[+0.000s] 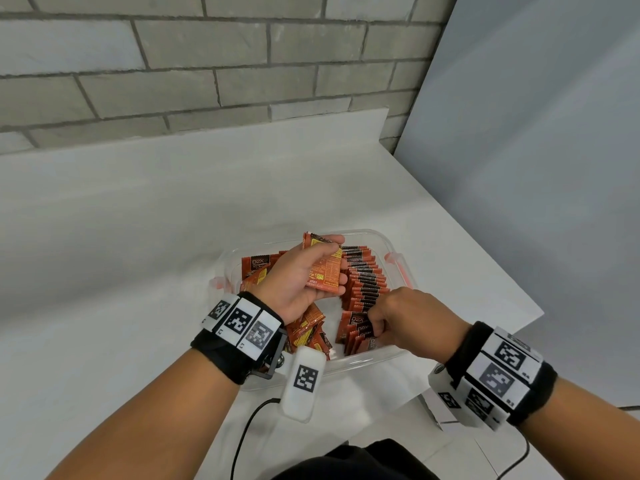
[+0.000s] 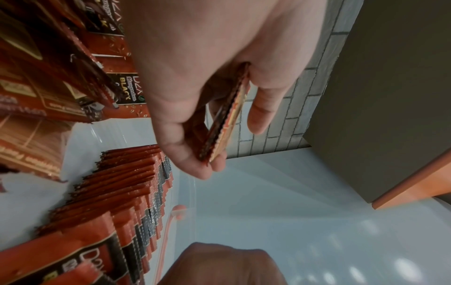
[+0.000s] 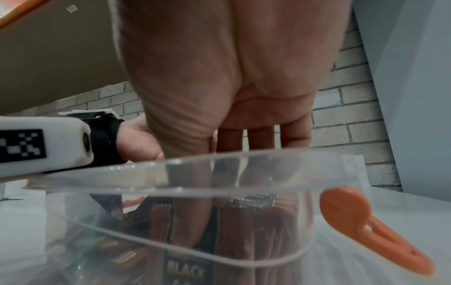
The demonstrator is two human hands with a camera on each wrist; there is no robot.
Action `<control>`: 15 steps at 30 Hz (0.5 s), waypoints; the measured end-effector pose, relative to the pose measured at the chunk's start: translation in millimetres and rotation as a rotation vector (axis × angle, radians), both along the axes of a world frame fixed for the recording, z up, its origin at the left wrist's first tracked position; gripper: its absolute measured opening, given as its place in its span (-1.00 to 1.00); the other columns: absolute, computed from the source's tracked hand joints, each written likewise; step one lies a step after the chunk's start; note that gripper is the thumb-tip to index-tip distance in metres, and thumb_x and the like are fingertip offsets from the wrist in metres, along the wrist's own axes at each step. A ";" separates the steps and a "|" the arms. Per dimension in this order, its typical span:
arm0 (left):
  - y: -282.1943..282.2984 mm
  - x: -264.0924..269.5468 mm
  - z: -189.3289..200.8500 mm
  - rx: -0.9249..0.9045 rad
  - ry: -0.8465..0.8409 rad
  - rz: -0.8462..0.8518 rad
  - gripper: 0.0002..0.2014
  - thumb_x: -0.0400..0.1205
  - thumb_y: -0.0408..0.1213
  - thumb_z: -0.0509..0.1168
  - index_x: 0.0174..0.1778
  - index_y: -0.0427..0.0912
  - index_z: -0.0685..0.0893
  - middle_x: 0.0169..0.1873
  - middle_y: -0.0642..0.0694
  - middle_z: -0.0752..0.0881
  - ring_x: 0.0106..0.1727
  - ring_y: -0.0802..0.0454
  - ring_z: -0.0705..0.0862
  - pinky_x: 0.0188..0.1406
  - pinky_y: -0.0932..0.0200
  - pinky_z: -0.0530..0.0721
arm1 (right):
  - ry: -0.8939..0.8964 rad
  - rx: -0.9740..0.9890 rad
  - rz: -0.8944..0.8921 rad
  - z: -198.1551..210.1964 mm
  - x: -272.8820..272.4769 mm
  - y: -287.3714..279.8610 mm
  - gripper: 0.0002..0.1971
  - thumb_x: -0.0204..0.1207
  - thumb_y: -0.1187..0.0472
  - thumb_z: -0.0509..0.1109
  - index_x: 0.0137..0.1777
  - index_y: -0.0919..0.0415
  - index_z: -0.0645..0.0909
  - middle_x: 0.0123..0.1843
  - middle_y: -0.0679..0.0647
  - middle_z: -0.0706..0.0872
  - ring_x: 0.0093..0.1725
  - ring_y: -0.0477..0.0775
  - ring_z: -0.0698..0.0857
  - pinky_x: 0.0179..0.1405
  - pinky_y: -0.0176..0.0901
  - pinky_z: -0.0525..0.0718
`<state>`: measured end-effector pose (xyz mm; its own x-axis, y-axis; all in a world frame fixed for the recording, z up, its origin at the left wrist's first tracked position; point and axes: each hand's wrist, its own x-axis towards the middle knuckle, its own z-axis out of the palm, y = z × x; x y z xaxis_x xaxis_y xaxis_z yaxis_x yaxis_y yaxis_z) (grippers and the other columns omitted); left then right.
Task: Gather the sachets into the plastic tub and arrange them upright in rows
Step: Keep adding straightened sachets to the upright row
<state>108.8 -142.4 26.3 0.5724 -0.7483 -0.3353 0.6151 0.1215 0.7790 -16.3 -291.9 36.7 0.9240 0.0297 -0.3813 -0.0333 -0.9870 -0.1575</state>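
Note:
A clear plastic tub [image 1: 377, 237] with orange clips sits on the white counter. Along its right side stands a row of orange-and-black sachets [image 1: 367, 275], upright and packed; the same row [image 2: 127, 185] shows in the left wrist view. Loose sachets [image 1: 308, 327] lie jumbled on the tub's left side. My left hand [image 1: 311, 271] hovers above the tub and pinches a thin stack of sachets [image 1: 323, 268] between thumb and fingers, seen edge-on as the held sachets [image 2: 227, 119]. My right hand [image 1: 391, 317] reaches into the near end of the row, fingers curled around several sachets [image 1: 360, 327].
The tub's near rim [image 3: 219, 190] and an orange clip [image 3: 366, 227] fill the right wrist view. A grey brick wall [image 1: 207, 64] backs the counter and a pale panel [image 1: 536, 168] stands at right. A black cable [image 1: 249, 431] runs along the near counter edge.

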 end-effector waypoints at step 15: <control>1.9 -0.2 1.8 0.080 -0.024 -0.037 -0.80 0.68 -0.30 0.24 0.19 -0.14 0.65 -0.25 -0.17 0.71 -0.29 -0.06 0.69 -0.28 0.07 0.71 | 0.093 0.043 0.009 11.3 6.4 0.5 -0.93 0.49 0.25 0.46 -0.08 0.11 0.74 -0.08 -0.05 0.76 -0.16 -0.05 0.64 -0.21 -0.30 0.53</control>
